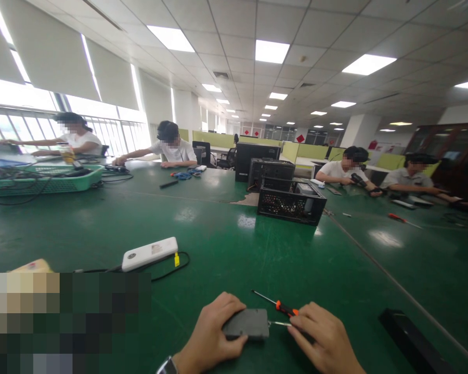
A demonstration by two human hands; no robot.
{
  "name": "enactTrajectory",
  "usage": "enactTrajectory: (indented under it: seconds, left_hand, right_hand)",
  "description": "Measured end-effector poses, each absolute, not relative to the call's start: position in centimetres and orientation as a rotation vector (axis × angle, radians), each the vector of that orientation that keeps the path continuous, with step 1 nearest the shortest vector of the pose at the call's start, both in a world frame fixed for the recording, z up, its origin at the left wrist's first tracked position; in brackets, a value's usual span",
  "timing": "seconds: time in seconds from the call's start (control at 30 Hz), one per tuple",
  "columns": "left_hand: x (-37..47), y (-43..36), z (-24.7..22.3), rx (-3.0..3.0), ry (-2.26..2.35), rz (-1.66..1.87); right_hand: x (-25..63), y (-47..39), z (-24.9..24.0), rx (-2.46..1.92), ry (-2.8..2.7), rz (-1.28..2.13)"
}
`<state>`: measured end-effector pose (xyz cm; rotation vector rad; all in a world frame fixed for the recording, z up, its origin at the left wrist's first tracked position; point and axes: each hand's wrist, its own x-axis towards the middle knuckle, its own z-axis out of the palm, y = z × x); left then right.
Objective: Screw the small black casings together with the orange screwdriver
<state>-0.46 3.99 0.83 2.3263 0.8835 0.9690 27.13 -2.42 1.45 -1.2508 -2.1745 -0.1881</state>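
Note:
My left hand (212, 332) wraps around a dark grey rectangular box (249, 324) and steadies it at the table's near edge. In my right hand (323, 335) is a screwdriver (280, 324); its thin metal shaft points left and its tip meets the right end of the box. Most of its handle is hidden by my fingers. Just beyond that hand lies a second screwdriver (284, 307) with an orange and black handle, its blade pointing up and left.
A white power bank (150, 253) with a black cable lies ahead on the left. Open black computer cases (292, 202) stand mid-table. A long black piece (413, 340) is at right, a green basket (62, 181) of cables far left. Several people sit around the green table (203, 228).

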Motion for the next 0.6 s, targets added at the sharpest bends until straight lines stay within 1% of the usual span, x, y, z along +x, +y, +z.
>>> enactTrajectory:
  seconds: [0.17,0.6]
  left_hand:
    - [-0.45,3.92,0.83,2.298,0.883,0.918]
    - [-0.32,3.79,1.25,2.224,0.912,0.853]
  right_hand:
    - [26.93,-2.72,2.3,-1.288,-2.304,-0.31]
    - [27.22,-2.71,1.76,-1.35,-2.347,-0.312]
